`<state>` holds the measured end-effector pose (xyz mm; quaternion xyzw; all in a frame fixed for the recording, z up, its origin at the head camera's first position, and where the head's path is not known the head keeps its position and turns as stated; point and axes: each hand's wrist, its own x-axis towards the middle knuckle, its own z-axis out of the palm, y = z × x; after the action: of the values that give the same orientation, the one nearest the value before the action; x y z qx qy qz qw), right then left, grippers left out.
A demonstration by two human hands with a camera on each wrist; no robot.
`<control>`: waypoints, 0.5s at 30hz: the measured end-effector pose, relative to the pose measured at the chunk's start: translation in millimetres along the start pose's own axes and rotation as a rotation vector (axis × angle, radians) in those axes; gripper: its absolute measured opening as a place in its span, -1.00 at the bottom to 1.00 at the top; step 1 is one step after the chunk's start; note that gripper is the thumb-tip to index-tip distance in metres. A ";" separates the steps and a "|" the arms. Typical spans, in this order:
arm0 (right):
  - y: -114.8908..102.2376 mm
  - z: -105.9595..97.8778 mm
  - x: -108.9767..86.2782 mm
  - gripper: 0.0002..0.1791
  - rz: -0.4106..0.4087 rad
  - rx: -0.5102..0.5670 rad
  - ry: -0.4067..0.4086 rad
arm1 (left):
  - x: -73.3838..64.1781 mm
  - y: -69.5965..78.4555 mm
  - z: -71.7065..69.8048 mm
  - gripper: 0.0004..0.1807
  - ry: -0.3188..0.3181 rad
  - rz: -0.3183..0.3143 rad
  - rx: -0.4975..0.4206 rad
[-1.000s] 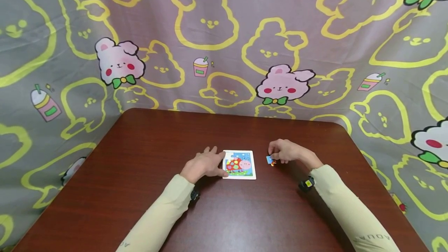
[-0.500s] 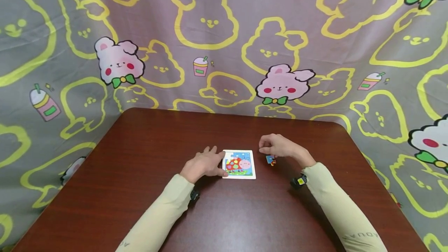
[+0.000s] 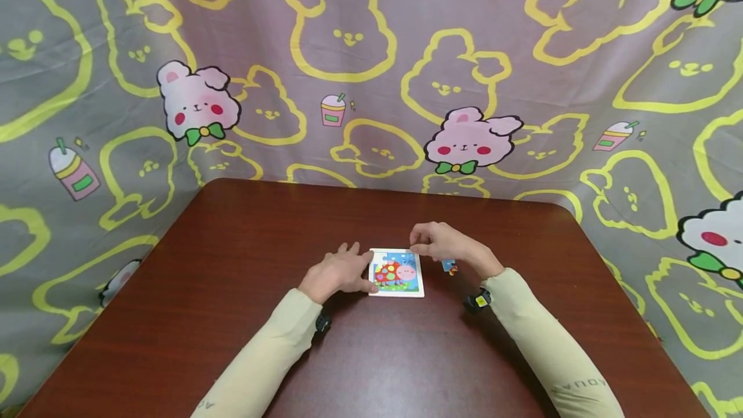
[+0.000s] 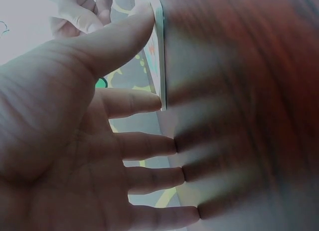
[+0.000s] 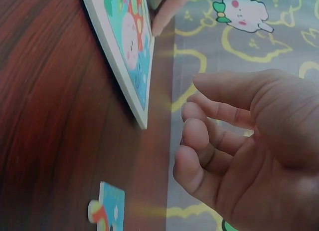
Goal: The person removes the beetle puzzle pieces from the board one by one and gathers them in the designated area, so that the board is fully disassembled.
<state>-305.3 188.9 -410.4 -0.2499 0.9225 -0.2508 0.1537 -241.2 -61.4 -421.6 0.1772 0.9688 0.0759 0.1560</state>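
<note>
A square jigsaw puzzle (image 3: pixel 397 274) in a white frame lies on the table, showing a red spotted ladybug with a pink face. A white patch shows at its upper left. My left hand (image 3: pixel 341 269) rests at the left edge of the frame, its fingers spread, and the thumb touches the edge in the left wrist view. My right hand (image 3: pixel 444 242) hovers by the upper right corner of the frame. In the right wrist view its fingers are loosely curled, with nothing visible between them. Below it lies a loose blue puzzle piece (image 5: pixel 112 207) with orange and yellow parts.
The brown wooden table (image 3: pixel 383 353) reaches back to a grey curtain (image 3: pixel 360 31) with yellow bear outlines and pink bunny faces. Each wrist bears a dark strapped device (image 3: pixel 479 300).
My right hand has moved left, from over the loose puzzle piece to the frame's upper right corner. The piece still lies on the table. My left hand has stayed in place.
</note>
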 end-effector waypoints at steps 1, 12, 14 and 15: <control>-1.2 1.1 0.9 -0.90 -0.003 0.000 0.000 | -0.1 0.2 0.2 -0.09 0.000 -0.001 0.001; -12.9 12.9 11.7 -0.87 -0.056 -0.040 -0.014 | -0.1 0.0 -0.6 -0.09 -0.002 0.000 -0.004; -14.4 14.5 13.5 -0.87 -0.065 -0.057 -0.016 | 0.0 -0.2 -1.0 -0.09 -0.004 -0.002 -0.009; -15.3 15.3 14.2 -0.86 -0.066 -0.063 -0.019 | 0.2 -0.3 -1.3 -0.09 -0.005 -0.004 -0.010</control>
<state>-304.9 163.9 -417.0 -0.2873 0.9197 -0.2242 0.1462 -241.8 -61.7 -420.5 0.1744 0.9684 0.0802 0.1594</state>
